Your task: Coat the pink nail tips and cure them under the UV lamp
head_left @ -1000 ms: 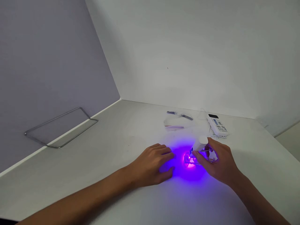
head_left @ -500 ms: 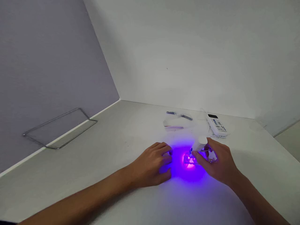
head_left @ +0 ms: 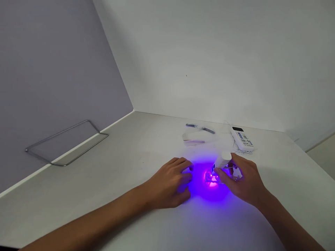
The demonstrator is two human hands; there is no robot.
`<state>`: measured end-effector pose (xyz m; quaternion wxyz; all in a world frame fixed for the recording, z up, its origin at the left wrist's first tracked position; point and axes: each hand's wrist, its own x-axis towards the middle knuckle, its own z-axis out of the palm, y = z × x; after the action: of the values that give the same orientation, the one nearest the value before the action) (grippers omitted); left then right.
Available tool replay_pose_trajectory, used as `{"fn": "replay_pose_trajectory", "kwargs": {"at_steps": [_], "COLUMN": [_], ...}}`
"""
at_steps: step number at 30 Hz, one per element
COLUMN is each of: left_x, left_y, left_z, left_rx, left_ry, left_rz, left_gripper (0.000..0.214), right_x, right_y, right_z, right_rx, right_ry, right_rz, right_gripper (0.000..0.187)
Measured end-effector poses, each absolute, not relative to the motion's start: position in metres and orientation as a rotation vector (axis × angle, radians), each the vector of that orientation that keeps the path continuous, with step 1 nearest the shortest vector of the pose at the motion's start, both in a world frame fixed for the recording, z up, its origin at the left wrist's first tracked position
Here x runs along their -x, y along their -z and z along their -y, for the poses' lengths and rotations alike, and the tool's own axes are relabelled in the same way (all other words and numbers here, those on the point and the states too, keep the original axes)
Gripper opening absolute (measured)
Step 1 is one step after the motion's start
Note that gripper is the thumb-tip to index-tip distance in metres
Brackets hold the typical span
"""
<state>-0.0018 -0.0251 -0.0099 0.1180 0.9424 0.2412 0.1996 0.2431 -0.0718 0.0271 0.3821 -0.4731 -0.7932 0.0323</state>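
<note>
My right hand is closed around a small white UV torch, tilted down to the left. Its violet beam lights a small object lying on the white table; what that object is I cannot make out. My left hand rests palm down on the table just left of the lit patch, fingers loosely curled and holding nothing, fingertips at the edge of the glow.
Behind the hands lie a white remote-like device, a clear plastic packet and dark tweezers. A bent metal wire frame sits at the left edge against the grey partition. White walls close the back.
My left hand's fingers have drawn back slightly from the glow and curled a little. The right hand and torch stay nearly still.
</note>
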Motion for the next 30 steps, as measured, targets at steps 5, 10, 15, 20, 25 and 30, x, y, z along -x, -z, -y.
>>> {"fn": "replay_pose_trajectory", "kwargs": {"at_steps": [5,10,15,20,25,30], "left_x": [-0.0004,-0.0005,-0.0009,-0.0006,0.0012,0.0016], "left_y": [0.0110,0.0124,0.0084,0.0091,0.0139,0.0148], "left_z": [0.0239,0.0231,0.0244,0.0243,0.0239,0.0244], "left_rx": [-2.744,-2.743,-2.744,-2.738,-2.751,-2.761], "left_ry": [-0.592,-0.560,-0.543,-0.484,-0.554,-0.494], "left_rz": [-0.714,-0.733,-0.739,-0.749,-0.782,-0.796], "left_gripper": [0.006,0.009,0.015,0.022,0.028,0.031], "right_x": [-0.2428,-0.2436,-0.2437,-0.2422,-0.2428,-0.2437], "right_y": [-0.0278,-0.0271,-0.0267,-0.0297,-0.0290,-0.0272], "right_z": [0.0705,0.0715,0.0713,0.0713,0.0719,0.0717], "right_rx": [1.203,1.220,1.211,1.203,1.196,1.207], "right_ry": [-0.073,-0.085,-0.081,-0.084,-0.069,-0.077], "right_rz": [2.026,2.021,2.023,2.028,2.033,2.030], "right_gripper": [0.019,0.020,0.019,0.017,0.014,0.015]}}
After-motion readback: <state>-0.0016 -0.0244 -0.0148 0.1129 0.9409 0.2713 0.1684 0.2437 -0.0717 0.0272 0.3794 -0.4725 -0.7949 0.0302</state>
